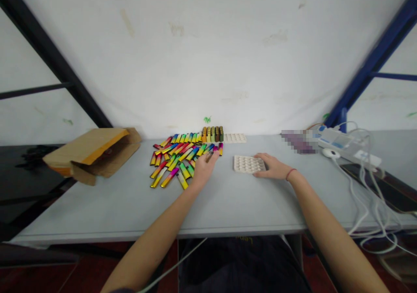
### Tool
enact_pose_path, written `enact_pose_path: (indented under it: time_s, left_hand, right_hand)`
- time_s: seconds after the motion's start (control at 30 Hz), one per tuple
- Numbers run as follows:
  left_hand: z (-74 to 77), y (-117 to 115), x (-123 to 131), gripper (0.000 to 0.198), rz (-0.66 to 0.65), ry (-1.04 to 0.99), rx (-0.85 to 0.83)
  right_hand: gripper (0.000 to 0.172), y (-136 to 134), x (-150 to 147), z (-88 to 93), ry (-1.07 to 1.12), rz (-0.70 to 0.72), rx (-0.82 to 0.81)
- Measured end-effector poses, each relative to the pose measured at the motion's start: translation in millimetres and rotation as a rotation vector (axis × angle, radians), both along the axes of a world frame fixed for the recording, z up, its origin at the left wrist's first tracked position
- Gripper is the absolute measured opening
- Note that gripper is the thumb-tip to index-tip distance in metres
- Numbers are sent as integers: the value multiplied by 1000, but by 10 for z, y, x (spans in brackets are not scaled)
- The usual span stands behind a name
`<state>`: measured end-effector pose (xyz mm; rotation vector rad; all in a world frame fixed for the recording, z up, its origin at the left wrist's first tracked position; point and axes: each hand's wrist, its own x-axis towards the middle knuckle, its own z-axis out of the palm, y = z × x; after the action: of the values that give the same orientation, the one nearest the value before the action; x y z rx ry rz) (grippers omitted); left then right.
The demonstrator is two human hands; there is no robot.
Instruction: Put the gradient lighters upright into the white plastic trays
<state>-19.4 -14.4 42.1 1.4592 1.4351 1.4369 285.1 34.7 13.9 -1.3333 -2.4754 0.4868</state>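
Our forearms (156, 238) are cut off below; our left hand (203, 168) pinches an indistinct object (209, 156) beside colourful sticks (186, 154); our right hand (273, 167) clasps, partly hiding, a pale tray (248, 164) on the table (130, 206).

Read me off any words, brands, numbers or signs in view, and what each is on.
Nothing reads with certainty.
Yellow lettering on the dark clothing: too blurred, perhaps starting "Le".
Green marks on the wall: no legible characters.
Multicoloured pieces: any print too small.
White device at right: likewise.
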Motion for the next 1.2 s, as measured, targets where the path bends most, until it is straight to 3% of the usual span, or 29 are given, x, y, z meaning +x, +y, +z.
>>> enact_pose_path:
  time_s: [0.17, 0.43, 0.7, 0.93, 1.2]
  left_hand:
    - [37, -26, 23, 46, 55, 126, -14]
    - [72, -49, 53, 47, 122, 157, -10]
    - [28, -50, 73, 49, 100, 145, -17]
    - [-30, -37, 73, 46, 81, 167, -2]
    - [-4, 3, 34, 46, 122, 173, -65]
  right_hand:
    - [70, 13, 9, -15, -2, 4, -4]
    - [67, 19, 9, -38, 11, -5, 28]
    - [68, -11, -19, 4, 1, -9, 16]
    - [71, -81, -170, 37, -123, -106, 54]
    - [66, -48, -218, -31, -39, -11, 104]
